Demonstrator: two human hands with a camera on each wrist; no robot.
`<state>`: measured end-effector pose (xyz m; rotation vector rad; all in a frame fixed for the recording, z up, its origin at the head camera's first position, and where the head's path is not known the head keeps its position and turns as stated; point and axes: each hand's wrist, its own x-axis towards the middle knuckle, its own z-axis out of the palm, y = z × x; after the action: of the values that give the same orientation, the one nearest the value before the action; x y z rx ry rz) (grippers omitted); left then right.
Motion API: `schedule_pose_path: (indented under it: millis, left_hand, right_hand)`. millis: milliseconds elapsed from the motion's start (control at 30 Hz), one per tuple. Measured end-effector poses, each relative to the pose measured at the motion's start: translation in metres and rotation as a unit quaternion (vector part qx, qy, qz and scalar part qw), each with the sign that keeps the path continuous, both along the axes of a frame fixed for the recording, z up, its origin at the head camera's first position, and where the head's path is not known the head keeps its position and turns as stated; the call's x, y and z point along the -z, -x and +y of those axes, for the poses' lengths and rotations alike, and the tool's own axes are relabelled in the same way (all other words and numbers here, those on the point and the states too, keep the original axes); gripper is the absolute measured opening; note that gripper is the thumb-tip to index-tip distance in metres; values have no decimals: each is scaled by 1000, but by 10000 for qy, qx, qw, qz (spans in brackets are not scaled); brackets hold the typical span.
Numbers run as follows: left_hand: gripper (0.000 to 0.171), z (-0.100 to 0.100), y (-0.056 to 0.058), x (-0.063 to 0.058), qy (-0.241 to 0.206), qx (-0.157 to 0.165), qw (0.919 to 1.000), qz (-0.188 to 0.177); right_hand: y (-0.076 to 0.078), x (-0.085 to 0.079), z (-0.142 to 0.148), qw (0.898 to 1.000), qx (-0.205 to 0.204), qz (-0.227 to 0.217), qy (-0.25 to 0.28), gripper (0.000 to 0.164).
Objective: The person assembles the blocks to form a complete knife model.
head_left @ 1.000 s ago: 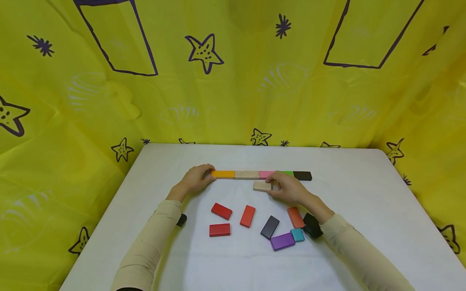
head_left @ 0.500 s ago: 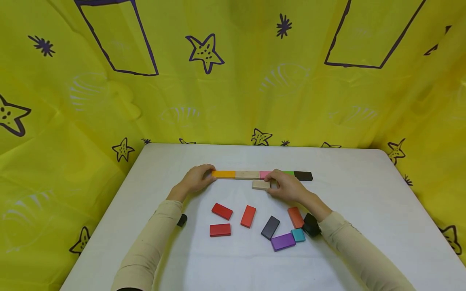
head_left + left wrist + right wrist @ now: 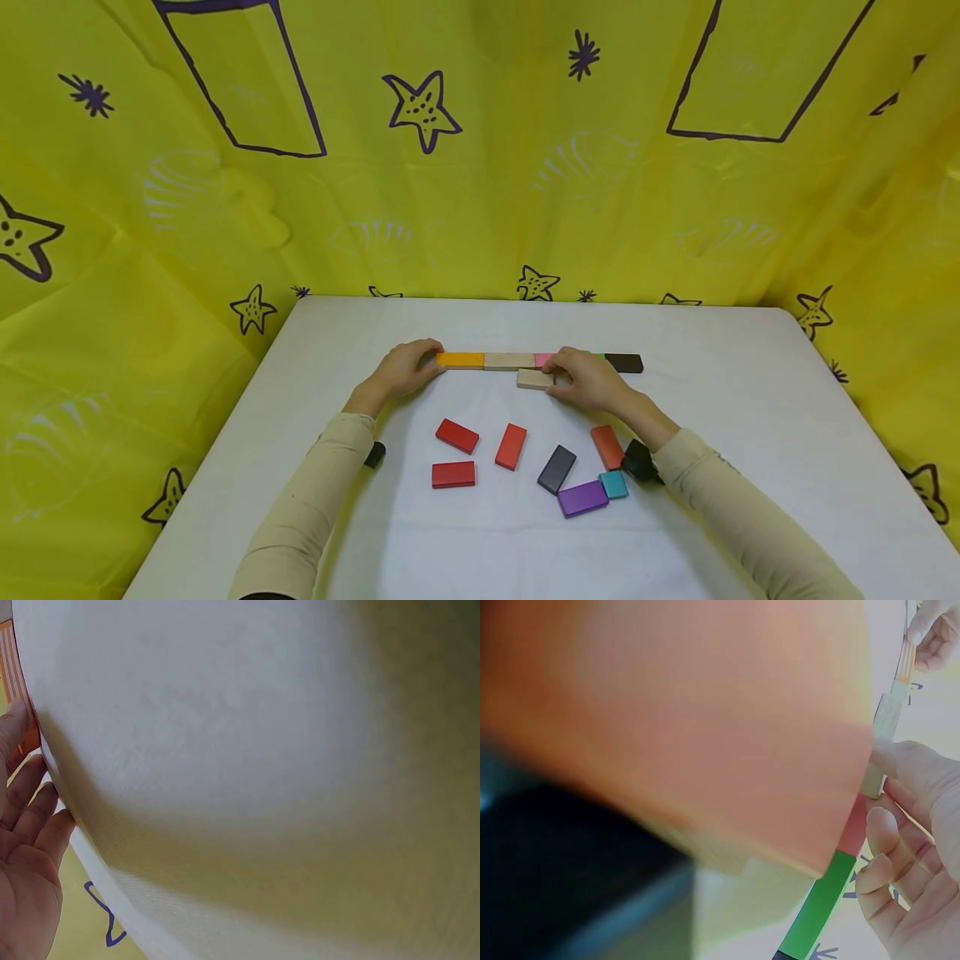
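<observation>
A row of flat wooden blocks runs across the white table in the head view: an orange block [image 3: 463,361], a plain wood block [image 3: 510,361], then pink [image 3: 542,360], green [image 3: 821,904] and black [image 3: 624,363] ones. My left hand [image 3: 405,368] pinches the outer left end of the orange block between thumb and fingers. Just in front of the row, my right hand [image 3: 588,382] grips a second plain wood block [image 3: 534,379] by its right end. This block's far edge is right at the row. The right hand covers parts of the pink and green blocks.
Nearer on the table [image 3: 450,550] lie red blocks [image 3: 453,474], a dark grey block [image 3: 557,469], a purple one [image 3: 582,498], a small teal one [image 3: 613,484] and an orange-red one [image 3: 607,447] beside the right wrist's black camera [image 3: 639,461]. A yellow patterned sheet [image 3: 480,208] hangs behind.
The right hand has slid the plain wood block slightly left and away from the body, closer to the row. The left hand has stayed at the orange block.
</observation>
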<state>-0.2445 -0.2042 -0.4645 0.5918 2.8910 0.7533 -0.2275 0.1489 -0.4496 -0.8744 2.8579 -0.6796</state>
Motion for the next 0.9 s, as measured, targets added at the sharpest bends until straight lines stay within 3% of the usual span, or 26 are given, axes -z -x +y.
schedule_pose_path:
  millis: [900]
  left_hand:
    - [34,0,2,1,66,-3,10000,36]
  right_hand:
    - [-1,-1,-4,9997,215,109,36,19]
